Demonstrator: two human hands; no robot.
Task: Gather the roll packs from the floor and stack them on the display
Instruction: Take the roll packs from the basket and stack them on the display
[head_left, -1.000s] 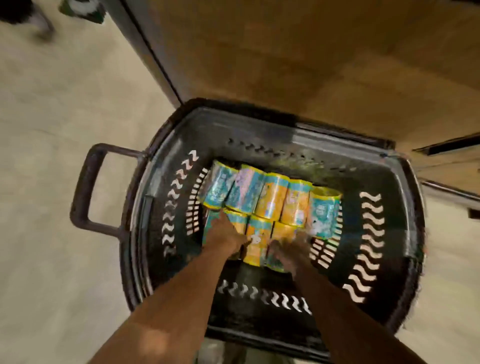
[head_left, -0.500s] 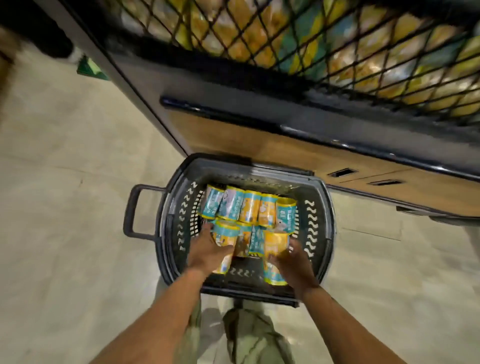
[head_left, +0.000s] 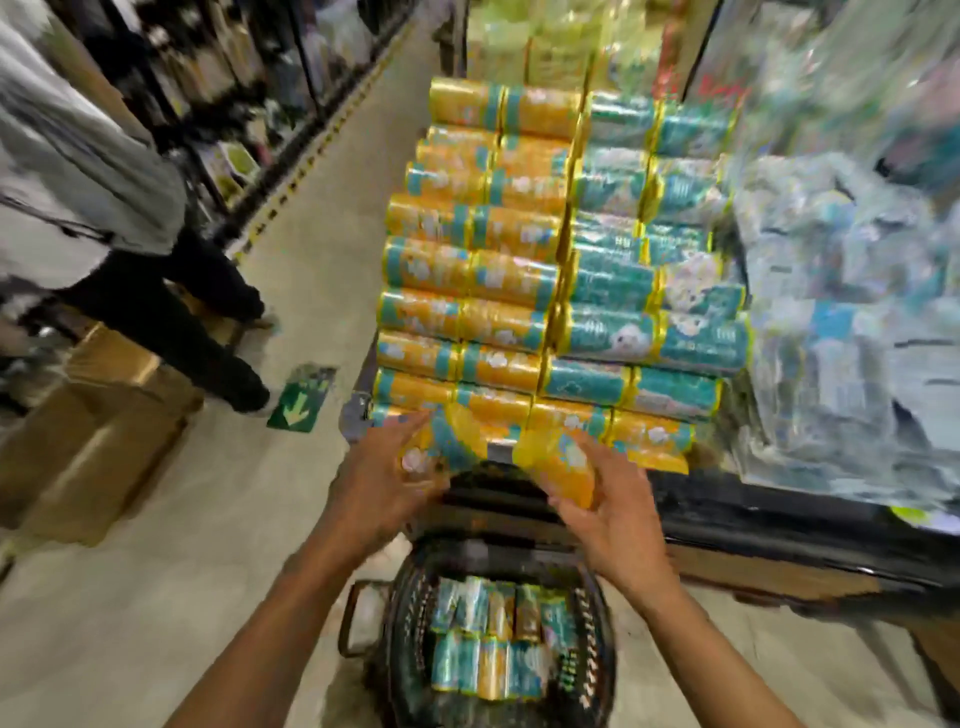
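Rows of glossy yellow and teal film-wrapped cylindrical roll packs cover the dark-edged display, stacked from its near edge to the far end. Below it, on the floor near us, the dark perforated plastic basket holds two more rows of basket packs. We grip one yellow-and-teal pack in our left hand and one yellow pack in our right hand, with fingers curled round each, just at the near front of the stack. We judge these packs light and soft under slick film, so they may squash or slide. Taking each round its middle, thumb opposite fingers, seems safest. Half a second ago both hands were down in the basket, gripping packs in its near row. Now they are up at the display's edge, and the basket sits lower in our view.
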